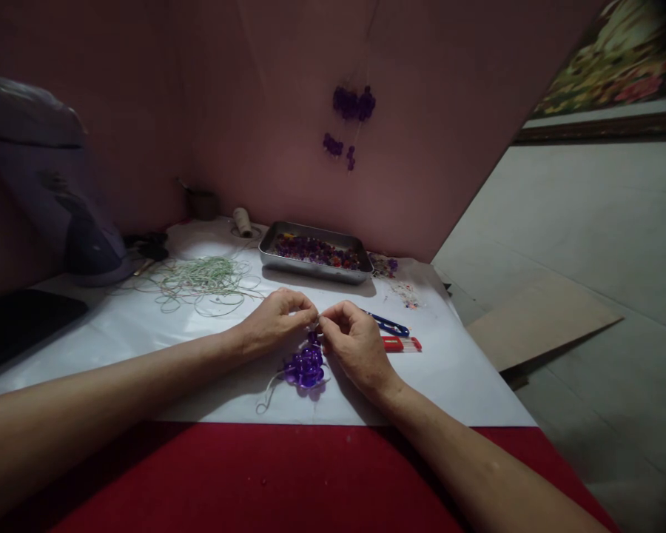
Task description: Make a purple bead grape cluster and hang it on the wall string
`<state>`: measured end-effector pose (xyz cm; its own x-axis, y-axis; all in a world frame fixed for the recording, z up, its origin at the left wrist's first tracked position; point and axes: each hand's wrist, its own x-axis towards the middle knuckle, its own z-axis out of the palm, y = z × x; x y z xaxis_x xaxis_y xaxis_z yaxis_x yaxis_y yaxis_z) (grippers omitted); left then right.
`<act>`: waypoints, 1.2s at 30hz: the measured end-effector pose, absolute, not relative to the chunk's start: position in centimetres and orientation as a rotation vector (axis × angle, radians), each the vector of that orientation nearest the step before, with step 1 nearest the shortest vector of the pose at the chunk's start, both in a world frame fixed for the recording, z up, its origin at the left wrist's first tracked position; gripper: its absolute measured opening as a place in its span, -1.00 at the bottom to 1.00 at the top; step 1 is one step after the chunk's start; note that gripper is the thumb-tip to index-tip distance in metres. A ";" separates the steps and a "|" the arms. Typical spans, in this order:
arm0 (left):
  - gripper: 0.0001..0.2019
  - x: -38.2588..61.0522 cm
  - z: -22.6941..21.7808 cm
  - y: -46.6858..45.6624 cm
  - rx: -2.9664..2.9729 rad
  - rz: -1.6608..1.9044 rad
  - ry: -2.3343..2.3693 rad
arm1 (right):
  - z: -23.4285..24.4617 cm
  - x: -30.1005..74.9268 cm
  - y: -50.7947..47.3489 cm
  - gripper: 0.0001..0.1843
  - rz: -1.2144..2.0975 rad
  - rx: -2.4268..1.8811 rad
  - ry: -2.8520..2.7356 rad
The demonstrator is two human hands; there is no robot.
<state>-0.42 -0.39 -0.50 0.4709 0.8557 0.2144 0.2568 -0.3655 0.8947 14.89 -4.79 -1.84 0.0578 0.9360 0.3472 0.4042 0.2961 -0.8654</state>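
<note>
A cluster of purple beads [306,366] hangs just below my fingers, low over or on the white sheet. Its pale string [267,394] trails off to the left with a loop at the end. My left hand [282,317] pinches the string at the top of the beads. Opposite it, my right hand [355,337] is closed in a pinch on the same string, the fingertips nearly meeting. The exact bit of string between the fingers is too small to make out.
Behind my hands stands a metal tray [317,275] of mixed beads. Tangled green cord [205,280] lies left, near a thread spool [243,222]. A blue cutter [391,324] and a red case [402,344] lie right. Purple bead pieces [346,104] hang on the wall.
</note>
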 end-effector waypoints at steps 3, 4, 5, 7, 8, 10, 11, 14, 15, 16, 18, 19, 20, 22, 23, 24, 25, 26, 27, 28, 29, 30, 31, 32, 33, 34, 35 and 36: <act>-0.85 -0.5 -0.6 -0.2 1.857 0.894 0.917 | -1.9 14.9 -4.8 -0.87 0.643 -1.281 -1.531; -0.85 -0.5 -0.7 -0.1 1.854 0.896 0.909 | -1.9 14.9 -4.8 -0.88 0.642 -1.283 -1.534; -0.85 -0.5 -0.7 -0.1 1.853 0.893 0.904 | -1.9 14.9 -4.8 -0.88 0.641 -1.284 -1.536; -0.85 -0.5 -0.7 -0.1 1.853 0.887 0.906 | -1.9 14.9 -4.8 -0.88 0.642 -1.287 -1.541; -0.85 -0.5 -0.7 -0.1 1.854 0.884 0.914 | -1.9 14.9 -4.8 -0.88 0.643 -1.287 -1.542; -0.85 -0.5 -0.5 -0.2 1.857 0.875 0.935 | -1.9 14.9 -4.8 -0.89 0.645 -1.284 -1.541; -0.84 -0.4 -0.5 -0.3 1.858 0.872 0.942 | -1.9 14.9 -4.8 -0.89 0.647 -1.282 -1.541; -0.84 -0.4 -0.3 -0.3 1.865 0.866 0.946 | -1.8 14.9 -4.9 -0.88 0.657 -1.276 -1.539; -0.84 -0.4 -0.3 -0.3 1.869 0.866 0.946 | -1.8 14.9 -4.9 -0.88 0.660 -1.275 -1.539; -0.84 -0.4 -0.3 -0.3 1.872 0.869 0.946 | -1.7 14.9 -4.9 -0.87 0.663 -1.273 -1.539; -0.85 -0.5 -0.4 -0.2 1.871 0.873 0.950 | -1.7 14.9 -4.9 -0.88 0.665 -1.267 -1.537; -0.85 -0.5 -0.4 -0.2 1.869 0.875 0.953 | -1.8 14.9 -4.9 -0.88 0.665 -1.264 -1.536; -0.85 -0.5 -0.5 -0.2 1.867 0.873 0.955 | -1.8 14.9 -4.9 -0.88 0.664 -1.260 -1.536; -0.85 -0.5 -0.5 -0.2 1.862 0.862 0.959 | -1.9 14.9 -4.8 -0.88 0.661 -1.257 -1.537; -0.85 -0.5 -0.4 -0.3 1.856 0.860 0.959 | -1.9 14.9 -4.8 -0.88 0.659 -1.258 -1.539; -0.85 -0.5 -0.4 -0.3 1.848 0.858 0.958 | -2.0 14.9 -4.7 -0.88 0.657 -1.258 -1.540; -0.85 -0.4 -0.3 -0.4 1.837 0.856 0.956 | -2.0 14.9 -4.7 -0.88 0.655 -1.259 -1.540; -0.85 -0.4 -0.3 -0.4 1.825 0.858 0.953 | -2.0 14.9 -4.7 -0.88 0.655 -1.262 -1.540; -0.85 -0.4 -0.2 -0.5 1.816 0.860 0.947 | -2.0 14.9 -4.8 -0.88 0.655 -1.264 -1.540; -0.85 -0.4 -0.2 -0.5 1.808 0.860 0.941 | -1.9 14.9 -4.8 -0.88 0.654 -1.265 -1.540; -0.85 -0.4 -0.2 -0.5 1.803 0.858 0.937 | -1.9 14.9 -4.8 -0.88 0.652 -1.267 -1.541; -0.84 -0.5 -0.1 -0.5 1.799 0.857 0.934 | -1.8 14.9 -4.9 -0.87 0.650 -1.269 -1.542; -0.84 -0.5 -0.1 -0.5 1.797 0.860 0.933 | -1.7 14.9 -4.9 -0.87 0.645 -1.271 -1.542; -0.84 -0.5 -0.1 -0.5 1.796 0.861 0.933 | -1.7 14.9 -4.9 -0.87 0.641 -1.271 -1.543; -0.83 -0.5 -0.2 -0.5 1.796 0.859 0.932 | -1.7 14.9 -4.9 -0.87 0.636 -1.271 -1.543; -0.83 -0.5 -0.2 -0.4 1.797 0.860 0.930 | -1.7 14.9 -4.9 -0.87 0.633 -1.270 -1.544; -0.83 -0.6 -0.3 -0.4 1.800 0.857 0.928 | -1.7 14.9 -4.9 -0.87 0.631 -1.268 -1.545; -0.83 -0.6 -0.4 -0.3 1.802 0.854 0.925 | -1.7 14.9 -4.9 -0.87 0.630 -1.266 -1.546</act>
<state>-0.57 -0.35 -0.35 0.4796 0.8619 0.1647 0.2334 -0.3062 0.9229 14.86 -4.86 -1.72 0.0471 0.9293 0.3664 0.4087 0.3167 -0.8559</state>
